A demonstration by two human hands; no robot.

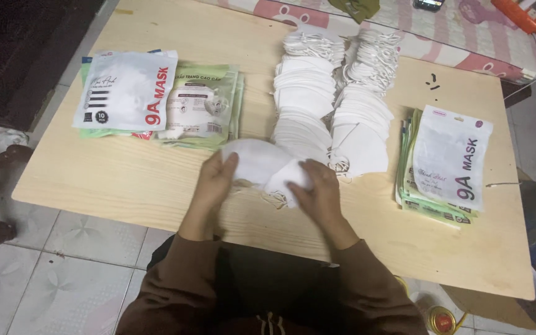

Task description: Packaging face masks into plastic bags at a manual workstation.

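Holding a small bundle of white face masks (pixel 262 162) between both hands, I have it low over the near middle of the pale wooden surface (pixel 125 177), just in front of my body. My left hand (pixel 213 183) is on the bundle's left side, fingers loosely curled and lying over its edge, thumb hidden underneath, so it is half closed on the masks rather than spread. My right hand (pixel 317 186) covers the right end, fingers bent down over the top and pressing on the cloth; thin white ear loops (pixel 275 198) trail out below it onto the wood. Just beyond the bundle, two long overlapping rows of loose white masks (pixel 333 105) run away from me toward the far edge, their elastic loops heaped at the far end. To my left lies a stack of flat packets (pixel 156 99), a white one on top and green-edged ones beneath. To my right, near the edge, sits another stack of packets (pixel 445 164), again white on top of green. Past the far edge is a bed with a pink patterned sheet (pixel 466 43); pale floor tiles (pixel 51 273) show below on the left.
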